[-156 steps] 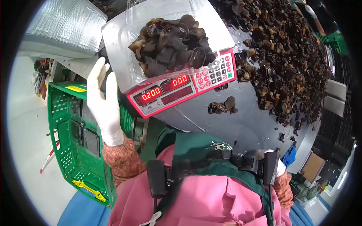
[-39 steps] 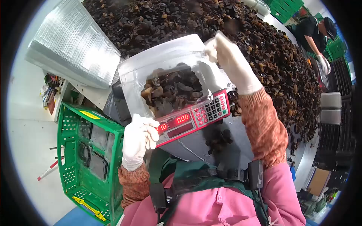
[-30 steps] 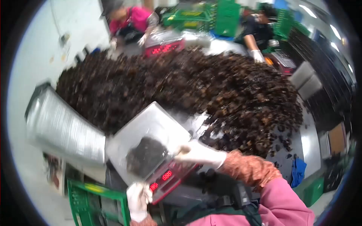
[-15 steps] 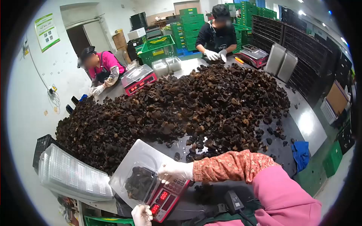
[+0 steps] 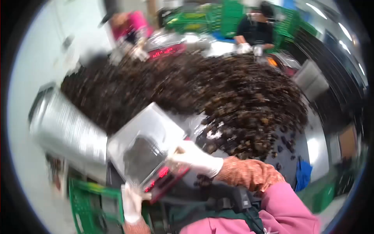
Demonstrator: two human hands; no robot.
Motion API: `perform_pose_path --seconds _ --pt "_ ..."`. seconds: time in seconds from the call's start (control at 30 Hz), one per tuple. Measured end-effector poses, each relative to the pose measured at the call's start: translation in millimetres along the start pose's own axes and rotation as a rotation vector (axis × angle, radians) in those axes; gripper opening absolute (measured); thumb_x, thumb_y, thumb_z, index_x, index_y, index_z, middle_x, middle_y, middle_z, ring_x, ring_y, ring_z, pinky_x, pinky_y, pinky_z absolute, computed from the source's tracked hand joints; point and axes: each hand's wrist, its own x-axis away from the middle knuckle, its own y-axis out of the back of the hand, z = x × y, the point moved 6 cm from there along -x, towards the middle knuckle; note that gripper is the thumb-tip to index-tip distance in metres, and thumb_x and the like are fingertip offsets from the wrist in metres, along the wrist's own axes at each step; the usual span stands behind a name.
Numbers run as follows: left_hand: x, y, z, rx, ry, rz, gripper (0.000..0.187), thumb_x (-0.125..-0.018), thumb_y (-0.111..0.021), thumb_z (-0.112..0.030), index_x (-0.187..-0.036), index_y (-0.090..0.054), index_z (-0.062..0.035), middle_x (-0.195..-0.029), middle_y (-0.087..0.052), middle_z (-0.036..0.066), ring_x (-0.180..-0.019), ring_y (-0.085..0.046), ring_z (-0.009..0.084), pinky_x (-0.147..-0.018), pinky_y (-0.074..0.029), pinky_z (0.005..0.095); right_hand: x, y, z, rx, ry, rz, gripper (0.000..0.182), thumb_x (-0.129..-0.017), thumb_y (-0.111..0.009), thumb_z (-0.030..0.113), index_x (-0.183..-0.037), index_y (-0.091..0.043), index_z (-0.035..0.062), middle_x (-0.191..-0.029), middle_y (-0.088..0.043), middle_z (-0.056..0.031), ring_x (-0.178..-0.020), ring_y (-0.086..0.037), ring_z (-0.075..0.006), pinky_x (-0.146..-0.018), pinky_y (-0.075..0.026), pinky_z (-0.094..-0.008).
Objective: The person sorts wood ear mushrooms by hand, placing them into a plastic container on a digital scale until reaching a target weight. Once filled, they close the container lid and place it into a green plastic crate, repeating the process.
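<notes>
The picture is blurred by motion. A clear plastic box (image 5: 146,144) with dark fungus inside sits over the red scale (image 5: 163,177). My right hand (image 5: 191,158), in a white glove, grips the box at its right edge. My left hand (image 5: 131,199), also gloved, holds the box's near corner by the scale's front. A big heap of dark fungus (image 5: 202,89) covers the table beyond.
A stack of clear plastic boxes (image 5: 66,128) lies at the left. A green crate (image 5: 87,202) stands below the scale. Two other people (image 5: 255,29) work at the far side with another red scale (image 5: 165,50). A blue cloth (image 5: 303,175) lies at the right.
The view has swung down and blurred. Both hands stay on the box at the scale, the right hand a little higher in the picture than half a second ago.
</notes>
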Motion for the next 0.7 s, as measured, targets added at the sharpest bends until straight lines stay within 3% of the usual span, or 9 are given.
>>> perform_pose_path --seconds 0.03,0.13,0.3,0.33,0.37,0.43,0.53,0.63,0.7 --pt "5 44 23 0.149 -0.106 -0.017 0.045 -0.106 -0.055 -0.042 -0.134 -0.057 -0.0064 -0.127 -0.066 0.012 -0.107 -0.068 0.0277 -0.088 -0.058 0.0484 1 0 -6 0.043 0.073 0.028 0.011 -0.098 -0.066 0.011 -0.097 -0.058 0.0048 -0.083 -0.067 -0.0073 -0.075 -0.069 -0.0145 -0.066 -0.055 -0.0283" --pt "31 21 16 0.154 -0.143 -0.207 0.038 -0.103 -0.061 -0.035 -0.13 -0.061 -0.0089 -0.12 -0.067 0.008 -0.103 -0.068 0.0243 -0.083 -0.058 0.0461 17 -23 -25 0.16 -0.007 0.01 0.008 -0.099 -0.066 0.006 -0.098 -0.058 0.0036 -0.093 -0.071 -0.0099 -0.081 -0.071 -0.0182 -0.075 -0.058 -0.032" --pt "91 69 -28 0.126 -0.337 -0.53 0.028 -0.098 -0.071 -0.024 -0.124 -0.066 -0.0131 -0.108 -0.07 0.001 -0.095 -0.067 0.0186 -0.074 -0.057 0.0423 14 -34 -50 0.138 -0.073 0.114 0.023 -0.105 -0.061 0.013 -0.123 -0.064 -0.0005 -0.1 -0.074 -0.0102 -0.083 -0.07 -0.0161 -0.079 -0.056 -0.0291" --pt "118 87 -39 -0.024 -0.454 -0.763 0.028 -0.098 -0.071 -0.024 -0.124 -0.065 -0.0147 -0.111 -0.07 0.0 -0.097 -0.068 0.0215 -0.074 -0.057 0.0458 15 -31 -50 0.137 -0.073 0.113 0.022 -0.105 -0.06 0.014 -0.122 -0.065 -0.0001 -0.099 -0.074 -0.0097 -0.082 -0.07 -0.0157 -0.079 -0.056 -0.0289" --pt "138 102 -48 0.21 -0.419 -0.777 0.03 -0.098 -0.072 -0.025 -0.126 -0.064 -0.0164 -0.116 -0.071 0.0 -0.1 -0.068 0.0223 -0.075 -0.057 0.0456 13 -26 -51 0.135 -0.071 0.106 0.022 -0.106 -0.059 0.015 -0.121 -0.065 0.0003 -0.098 -0.074 -0.0093 -0.082 -0.07 -0.0152 -0.078 -0.055 -0.0286" --pt "178 130 -69 0.188 -0.461 -0.826 0.032 -0.098 -0.073 -0.029 -0.127 -0.065 -0.0209 -0.122 -0.072 0.001 -0.104 -0.067 0.0228 -0.079 -0.055 0.044 13 -14 -51 0.202 -0.072 0.037 0.021 -0.107 -0.057 0.016 -0.118 -0.067 0.002 -0.096 -0.074 -0.0075 -0.078 -0.068 -0.0134 -0.074 -0.053 -0.0267" --pt "257 209 -73 0.073 -0.444 -1.182 0.033 -0.097 -0.073 -0.032 -0.127 -0.065 -0.0216 -0.127 -0.068 -0.001 -0.112 -0.065 0.0216 -0.081 -0.056 0.0431 15 3 -61 0.179 -0.084 -0.026 0.02 -0.108 -0.055 0.016 -0.116 -0.068 0.0034 -0.094 -0.073 -0.0056 -0.074 -0.065 -0.0118 -0.073 -0.052 -0.0255" --pt "328 282 -47 0.088 -0.207 -1.166 0.037 -0.096 -0.072 -0.039 -0.128 -0.063 -0.0239 -0.129 -0.066 0.0 -0.114 -0.062 0.0223 -0.086 -0.055 0.0471 24 21 -77 0.124 -0.137 -0.047 0.02 -0.106 -0.058 0.017 -0.115 -0.067 0.0013 -0.093 -0.071 -0.0067 -0.074 -0.064 -0.0123 -0.072 -0.053 -0.0275" --pt "349 282 -21 0.133 -0.052 -1.126 0.039 -0.096 -0.068 -0.039 -0.131 -0.061 -0.023 -0.13 -0.066 0.001 -0.115 -0.061 0.0243 -0.097 -0.048 0.0513 28 25 -84 0.15 -0.182 -0.059 0.021 -0.106 -0.058 0.016 -0.116 -0.067 0.0009 -0.091 -0.071 -0.0064 -0.074 -0.064 -0.0117 -0.073 -0.054 -0.0272"
